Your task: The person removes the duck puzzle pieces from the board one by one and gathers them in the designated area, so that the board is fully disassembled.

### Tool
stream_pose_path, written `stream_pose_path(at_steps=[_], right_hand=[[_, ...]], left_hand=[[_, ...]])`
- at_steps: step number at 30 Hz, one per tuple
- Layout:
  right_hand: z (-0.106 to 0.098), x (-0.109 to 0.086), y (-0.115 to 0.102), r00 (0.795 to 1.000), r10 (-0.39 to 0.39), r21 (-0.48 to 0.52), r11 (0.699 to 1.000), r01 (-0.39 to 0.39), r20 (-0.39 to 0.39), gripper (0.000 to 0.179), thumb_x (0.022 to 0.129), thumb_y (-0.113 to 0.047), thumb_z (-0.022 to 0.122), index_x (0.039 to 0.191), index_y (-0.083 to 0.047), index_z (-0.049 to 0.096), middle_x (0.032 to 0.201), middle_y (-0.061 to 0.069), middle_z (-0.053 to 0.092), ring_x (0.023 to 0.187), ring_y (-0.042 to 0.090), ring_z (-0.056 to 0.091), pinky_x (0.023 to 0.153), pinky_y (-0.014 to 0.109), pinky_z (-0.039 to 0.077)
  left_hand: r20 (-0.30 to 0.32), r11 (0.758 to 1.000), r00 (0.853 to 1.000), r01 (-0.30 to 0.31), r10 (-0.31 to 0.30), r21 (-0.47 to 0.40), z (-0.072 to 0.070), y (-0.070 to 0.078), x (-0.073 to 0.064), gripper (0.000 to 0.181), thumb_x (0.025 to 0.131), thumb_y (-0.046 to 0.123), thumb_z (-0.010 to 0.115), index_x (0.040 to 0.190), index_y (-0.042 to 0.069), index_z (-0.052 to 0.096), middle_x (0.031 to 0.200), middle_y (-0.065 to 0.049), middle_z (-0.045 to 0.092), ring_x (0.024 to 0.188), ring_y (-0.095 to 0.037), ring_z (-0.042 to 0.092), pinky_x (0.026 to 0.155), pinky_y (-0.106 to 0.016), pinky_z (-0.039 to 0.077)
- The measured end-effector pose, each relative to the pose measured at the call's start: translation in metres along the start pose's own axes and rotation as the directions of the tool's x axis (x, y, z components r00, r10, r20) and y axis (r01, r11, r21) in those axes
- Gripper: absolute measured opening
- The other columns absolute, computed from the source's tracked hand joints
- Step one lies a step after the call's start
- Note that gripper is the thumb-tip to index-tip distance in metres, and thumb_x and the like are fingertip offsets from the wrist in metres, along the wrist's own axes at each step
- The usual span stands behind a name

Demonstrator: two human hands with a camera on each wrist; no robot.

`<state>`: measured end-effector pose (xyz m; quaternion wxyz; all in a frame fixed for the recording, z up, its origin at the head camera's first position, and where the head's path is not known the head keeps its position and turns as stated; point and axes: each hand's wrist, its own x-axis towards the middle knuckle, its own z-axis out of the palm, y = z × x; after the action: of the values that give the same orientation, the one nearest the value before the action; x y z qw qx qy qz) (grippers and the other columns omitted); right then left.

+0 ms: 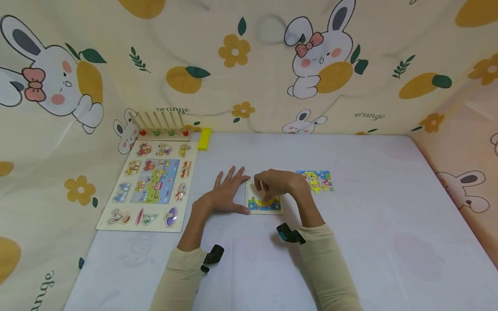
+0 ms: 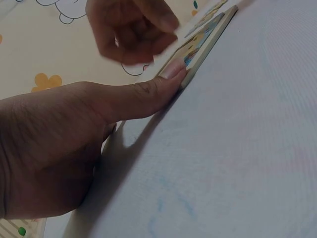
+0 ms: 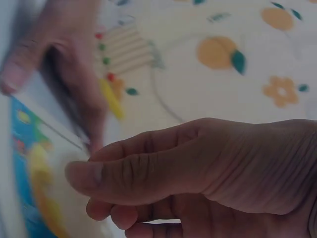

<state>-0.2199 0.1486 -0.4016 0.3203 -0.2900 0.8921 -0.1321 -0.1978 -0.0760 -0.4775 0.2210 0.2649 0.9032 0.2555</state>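
Note:
A small jigsaw board (image 1: pixel 268 212) with a pale frame lies flat on the table. Blue and yellow pieces (image 1: pixel 254 204) fill its near part, and its far part shows bare. My left hand (image 1: pixel 223 196) rests flat beside it with spread fingers, and in the left wrist view the thumb (image 2: pixel 171 72) presses the board's near corner. Above the board hovers my right hand (image 1: pixel 278 183), fingers loosely bent downward. In the right wrist view its thumb (image 3: pixel 124 176) lies over the fingers, and no piece shows between them. Loose jigsaw pieces (image 1: pixel 320 180) lie together just beyond the right wrist.
A large picture puzzle board (image 1: pixel 186 220) with vehicles and toys lies to the left. Behind it stands a wooden peg rack (image 1: pixel 167 137) with red and green beads, next to a yellow block (image 1: pixel 204 139). A printed cloth (image 1: pixel 249 86) hangs behind the white table (image 1: pixel 389 216).

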Motion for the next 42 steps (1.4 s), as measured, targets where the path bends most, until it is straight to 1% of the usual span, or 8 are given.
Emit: stream_pose_path(at_steps=[3, 7, 15, 23, 27, 34, 38, 42], right_hand=[[0.008, 0.011, -0.008, 0.999, 0.002, -0.049, 0.999, 0.0, 0.033, 0.032, 0.086, -0.013, 0.086, 0.109, -0.012, 0.064, 0.095, 0.001, 0.063, 0.087, 0.015, 0.056, 0.076, 0.026, 0.049], [0.013, 0.018, -0.01, 0.999, -0.019, -0.083, 0.996, 0.022, 0.034, 0.034, 0.083, -0.008, 0.088, 0.107, -0.011, 0.063, 0.092, 0.0, 0.061, 0.084, 0.013, 0.054, 0.075, 0.024, 0.047], [0.014, 0.018, -0.007, 0.998, -0.044, -0.05, 0.998, 0.046, 0.039, 0.025, 0.083, -0.009, 0.088, 0.1, -0.009, 0.069, 0.089, 0.0, 0.065, 0.08, 0.011, 0.056, 0.073, 0.022, 0.048], [0.014, 0.02, -0.008, 0.996, -0.07, -0.025, 0.997, 0.071, 0.047, 0.031, 0.084, -0.009, 0.087, 0.109, -0.009, 0.067, 0.09, 0.0, 0.065, 0.078, 0.01, 0.055, 0.073, 0.022, 0.049], [0.014, 0.02, -0.007, 0.997, -0.061, -0.021, 0.998, 0.062, 0.048, 0.031, 0.085, -0.012, 0.087, 0.108, -0.009, 0.068, 0.089, 0.0, 0.065, 0.079, 0.011, 0.056, 0.074, 0.022, 0.05], [0.015, 0.02, -0.008, 0.997, -0.066, -0.019, 0.998, 0.067, 0.045, 0.027, 0.084, -0.007, 0.086, 0.102, -0.009, 0.065, 0.084, -0.001, 0.062, 0.077, 0.011, 0.056, 0.071, 0.021, 0.047], [0.013, 0.019, -0.008, 0.995, -0.092, -0.021, 0.995, 0.093, 0.047, 0.027, 0.084, -0.006, 0.086, 0.098, -0.011, 0.063, 0.085, -0.001, 0.062, 0.079, 0.011, 0.056, 0.071, 0.022, 0.047], [0.012, 0.019, -0.005, 0.988, -0.151, -0.002, 0.988, 0.152, 0.036, 0.028, 0.084, -0.009, 0.086, 0.099, -0.011, 0.063, 0.088, 0.0, 0.064, 0.08, 0.011, 0.057, 0.073, 0.022, 0.049]], left_hand=[[0.011, 1.0, 1.0, 0.002, -0.002, 0.0, 0.001, 0.0, 0.001, 0.105, 0.084, 0.054, 0.082, 0.165, 0.019, 0.027, 0.179, -0.007, -0.005, 0.165, -0.033, -0.016, 0.131, -0.062, -0.013], [0.016, 1.0, 1.0, 0.007, -0.007, 0.004, 0.002, 0.001, 0.002, 0.104, 0.084, 0.055, 0.082, 0.165, 0.02, 0.027, 0.179, -0.005, -0.006, 0.165, -0.032, -0.017, 0.131, -0.061, -0.014], [0.016, 1.0, 1.0, -0.004, 0.003, 0.015, 0.002, 0.002, 0.003, 0.105, 0.084, 0.055, 0.081, 0.166, 0.016, 0.027, 0.179, -0.008, -0.005, 0.165, -0.034, -0.015, 0.131, -0.063, -0.013], [0.009, 1.0, 1.0, -0.004, 0.003, 0.007, 0.0, 0.003, 0.001, 0.104, 0.084, 0.053, 0.082, 0.165, 0.016, 0.028, 0.179, -0.008, -0.005, 0.165, -0.034, -0.015, 0.131, -0.063, -0.013], [0.006, 1.0, 1.0, -0.006, 0.006, 0.009, 0.0, 0.004, 0.002, 0.105, 0.084, 0.053, 0.082, 0.165, 0.016, 0.028, 0.179, -0.008, -0.006, 0.165, -0.034, -0.016, 0.131, -0.063, -0.013], [0.009, 1.0, 1.0, -0.002, 0.002, 0.008, 0.002, 0.001, 0.004, 0.105, 0.084, 0.052, 0.083, 0.165, 0.015, 0.028, 0.179, -0.007, -0.006, 0.165, -0.034, -0.015, 0.131, -0.063, -0.013], [0.012, 1.0, 1.0, 0.0, 0.0, 0.007, 0.001, 0.0, 0.003, 0.106, 0.084, 0.052, 0.083, 0.165, 0.015, 0.027, 0.179, -0.007, -0.006, 0.165, -0.034, -0.016, 0.131, -0.062, -0.013], [0.008, 1.0, 1.0, 0.0, -0.001, 0.017, 0.001, 0.0, 0.002, 0.106, 0.084, 0.052, 0.083, 0.165, 0.015, 0.026, 0.179, -0.006, -0.006, 0.165, -0.034, -0.016, 0.131, -0.062, -0.013]])
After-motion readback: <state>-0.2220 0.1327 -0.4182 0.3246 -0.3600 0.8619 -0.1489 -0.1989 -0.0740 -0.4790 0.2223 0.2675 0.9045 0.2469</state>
